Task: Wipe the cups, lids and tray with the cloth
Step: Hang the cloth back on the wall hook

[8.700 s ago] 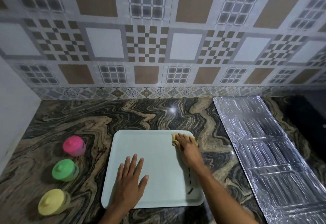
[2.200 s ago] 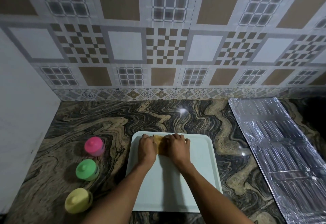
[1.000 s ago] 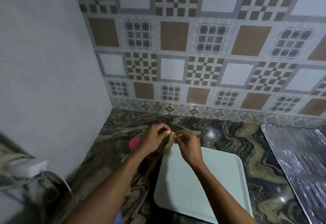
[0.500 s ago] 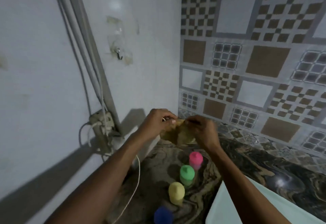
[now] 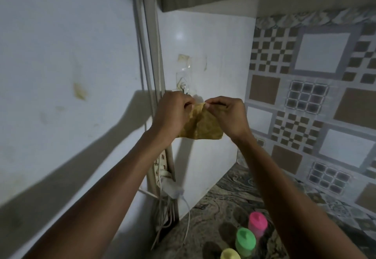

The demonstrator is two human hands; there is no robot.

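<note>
Pinching the cloth (image 5: 201, 126) by its top edge with the left hand (image 5: 173, 114) and the right hand (image 5: 227, 114), fingertips clamped on it, just before a wall hook (image 5: 183, 87), above the cups (image 5: 245, 242). Risks slipping off if hooked by too thin a fold.

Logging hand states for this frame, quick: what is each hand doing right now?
Left hand: closed, pinching the top edge of the yellow cloth.
Right hand: closed, pinching the same cloth's top edge.
</note>
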